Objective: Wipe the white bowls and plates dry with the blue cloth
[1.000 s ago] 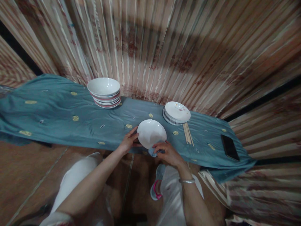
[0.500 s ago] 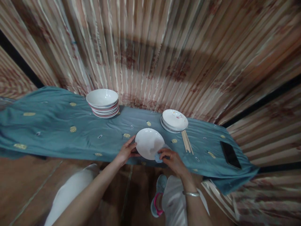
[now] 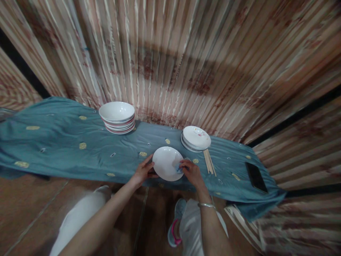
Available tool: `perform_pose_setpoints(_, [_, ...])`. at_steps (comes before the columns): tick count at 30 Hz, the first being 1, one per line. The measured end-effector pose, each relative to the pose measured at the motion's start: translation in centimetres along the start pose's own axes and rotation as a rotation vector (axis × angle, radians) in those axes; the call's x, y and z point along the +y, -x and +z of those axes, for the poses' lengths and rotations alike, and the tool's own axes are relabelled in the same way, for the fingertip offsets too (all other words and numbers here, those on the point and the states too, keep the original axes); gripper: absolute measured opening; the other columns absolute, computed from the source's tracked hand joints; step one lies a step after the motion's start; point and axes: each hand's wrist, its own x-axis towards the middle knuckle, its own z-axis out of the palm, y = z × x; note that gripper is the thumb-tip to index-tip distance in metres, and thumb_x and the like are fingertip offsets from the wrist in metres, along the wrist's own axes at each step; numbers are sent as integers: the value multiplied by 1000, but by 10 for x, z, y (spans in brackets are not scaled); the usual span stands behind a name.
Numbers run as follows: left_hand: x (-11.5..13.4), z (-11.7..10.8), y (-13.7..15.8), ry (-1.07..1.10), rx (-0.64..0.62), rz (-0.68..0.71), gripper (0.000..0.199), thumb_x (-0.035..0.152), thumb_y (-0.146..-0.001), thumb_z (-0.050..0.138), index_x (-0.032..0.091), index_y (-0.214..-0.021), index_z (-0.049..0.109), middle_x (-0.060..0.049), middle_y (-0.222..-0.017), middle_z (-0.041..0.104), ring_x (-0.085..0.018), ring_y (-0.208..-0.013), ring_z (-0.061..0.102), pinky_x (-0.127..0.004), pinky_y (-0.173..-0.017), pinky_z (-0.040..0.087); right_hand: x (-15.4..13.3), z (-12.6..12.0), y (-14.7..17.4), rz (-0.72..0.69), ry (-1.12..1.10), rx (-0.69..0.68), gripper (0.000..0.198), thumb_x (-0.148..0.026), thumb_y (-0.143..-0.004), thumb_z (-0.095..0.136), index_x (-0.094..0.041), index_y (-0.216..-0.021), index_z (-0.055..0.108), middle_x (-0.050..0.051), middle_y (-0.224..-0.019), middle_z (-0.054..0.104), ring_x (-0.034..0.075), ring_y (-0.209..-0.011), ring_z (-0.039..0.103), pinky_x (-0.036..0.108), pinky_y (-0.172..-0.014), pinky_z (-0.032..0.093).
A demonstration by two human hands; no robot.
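Observation:
A white plate (image 3: 165,163) is tilted up a little over the front part of the table. My left hand (image 3: 143,172) grips its left rim, thumb on top and fingers underneath. At the plate's lower right, my right hand (image 3: 191,172) pinches a small light-blue cloth (image 3: 178,168) against the inner surface. The fingers cover most of this cloth. Behind the plate to the right is a stack of plates (image 3: 196,137), the top one with a floral print. Several wooden chopsticks (image 3: 209,163) lie just in front of that stack.
A stack of bowls (image 3: 117,112) with red-striped sides stands at the back left. A black phone (image 3: 256,176) lies at the right end. The teal patterned tablecloth (image 3: 64,149) drapes over the table's front edge. A pleated curtain (image 3: 160,64) hangs right behind.
My right hand has moved left and slightly up with the cloth, from the plate's lower right rim onto its inner face. My left hand keeps its hold.

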Motion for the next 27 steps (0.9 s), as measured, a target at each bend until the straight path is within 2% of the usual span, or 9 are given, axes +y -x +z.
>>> perform_pose_setpoints(6, [0,1,3,5,-7,9,73,25,-81,70,22,-148,42,-10,-103,74,-26,-82,72,-38,-62,62,0,21,-15,-26,124,64,29,-3,-77,48,-22,-77,70,8,-109,69,23,-110,62,45,-106,45])
perform_pose_setpoints(10, [-3,0,2,15,-21,11,71,27,-80,72,24,-147,45,-9,-103,74,-27,-85,72,-37,-62,61,-4,34,-20,-79,190,106,28,-6,-83,46,-22,-84,68,10,-112,69,23,-118,58,46,-111,41])
perform_pose_setpoints(15, [-5,0,2,13,-14,19,70,28,-80,71,24,-146,46,-9,-104,74,-28,-87,71,-39,-61,61,-13,50,-24,35,276,108,22,-11,-86,50,-23,-92,67,12,-129,64,28,-129,51,53,-111,37])
perform_pose_setpoints(19, [-8,-1,1,32,-21,17,67,27,-79,72,26,-142,50,-7,-98,74,-26,-85,71,-38,-62,61,-18,63,-28,0,288,146,26,-11,-86,50,-24,-102,66,11,-134,62,27,-134,46,52,-113,35])
perform_pose_setpoints(24, [-12,-2,-1,45,-9,25,65,28,-78,72,26,-140,53,-5,-90,73,-25,-82,70,-39,-62,62,-22,76,-38,-4,208,19,44,-8,-85,46,-19,-126,60,12,-147,51,24,-141,41,46,-119,32])
perform_pose_setpoints(27, [-13,-1,0,46,7,14,66,27,-79,70,26,-143,50,-4,-88,73,-25,-79,70,-39,-62,61,-27,81,-42,18,155,-56,51,-10,-86,45,-15,-135,55,14,-153,43,26,-145,36,49,-121,29])
